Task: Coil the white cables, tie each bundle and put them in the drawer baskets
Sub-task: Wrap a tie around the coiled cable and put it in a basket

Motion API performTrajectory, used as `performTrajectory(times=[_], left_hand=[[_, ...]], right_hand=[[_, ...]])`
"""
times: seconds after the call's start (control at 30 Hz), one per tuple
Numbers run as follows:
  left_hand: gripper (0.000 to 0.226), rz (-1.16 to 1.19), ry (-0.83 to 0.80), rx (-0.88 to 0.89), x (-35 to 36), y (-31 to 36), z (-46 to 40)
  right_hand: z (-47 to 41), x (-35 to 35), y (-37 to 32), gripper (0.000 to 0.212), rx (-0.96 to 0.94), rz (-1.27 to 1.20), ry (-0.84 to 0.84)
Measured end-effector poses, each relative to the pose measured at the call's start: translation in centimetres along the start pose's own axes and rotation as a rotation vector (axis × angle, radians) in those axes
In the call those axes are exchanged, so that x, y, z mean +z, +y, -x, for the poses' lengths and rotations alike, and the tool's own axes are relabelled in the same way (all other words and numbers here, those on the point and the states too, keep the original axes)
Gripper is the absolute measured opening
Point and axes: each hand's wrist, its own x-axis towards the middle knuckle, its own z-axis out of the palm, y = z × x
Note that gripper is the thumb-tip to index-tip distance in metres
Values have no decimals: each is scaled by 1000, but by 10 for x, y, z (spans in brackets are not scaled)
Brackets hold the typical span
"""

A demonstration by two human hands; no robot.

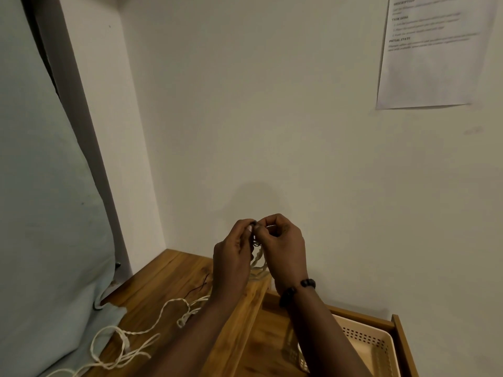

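My left hand [234, 254] and my right hand [283, 246] are raised together above the wooden table top [163, 278], fingertips pinched on a small coiled bundle of white cable [258, 258] that hangs between them. A thin dark tie [255, 242] shows at the top of the bundle, between my fingers. More loose white cable [130, 333] lies in loops on the table at the lower left. A beige perforated basket [373, 346] sits in the open wooden drawer [402, 338] at the lower right, partly hidden by my right forearm.
A pale blue cloth [49, 213] hangs at the left and drapes onto the table edge. A thin dark tie strand [200, 287] lies on the table. A printed paper sheet [432, 50] is stuck on the white wall at the upper right.
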Motion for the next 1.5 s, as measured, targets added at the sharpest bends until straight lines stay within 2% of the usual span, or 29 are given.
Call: performTrajectory(times=[0.13,0.23,0.43,0.53,0.7,0.9,1.0,1.13,1.2,1.33,1.5], left_hand=[[31,17,16,36,-3,3,1],[39,12,23,62,-5,5,-3],[38,-17,6,96,-3,2,-6],[34,10,-10,67,-1,-1,-4],[26,105,-113,34,-2,-5,-1],[15,107,-213,0,-3,-13,-4],[16,108,-290,-48,-4,-16,-9],[16,131,-305,-93,-8,-22,-13],[16,142,-320,-115,-6,-22,-13],[20,239,-412,-110,1,-12,-7],[26,275,-461,-109,6,-4,0]], right_hand=[[2,-4,-3,10,-33,-54,-37],[8,-4,-3,19,-131,-76,-20],[10,-2,1,9,-270,-43,85],[7,-3,4,7,-311,24,78],[1,-7,12,9,-296,151,32],[-4,-18,15,7,-220,173,-106],[-5,-25,18,4,-205,100,-78],[-5,-30,14,6,-200,-14,-47],[-4,-29,9,9,-171,-149,-63],[-16,-28,1,11,55,-497,-36],[-41,-33,-1,21,307,-687,-76]])
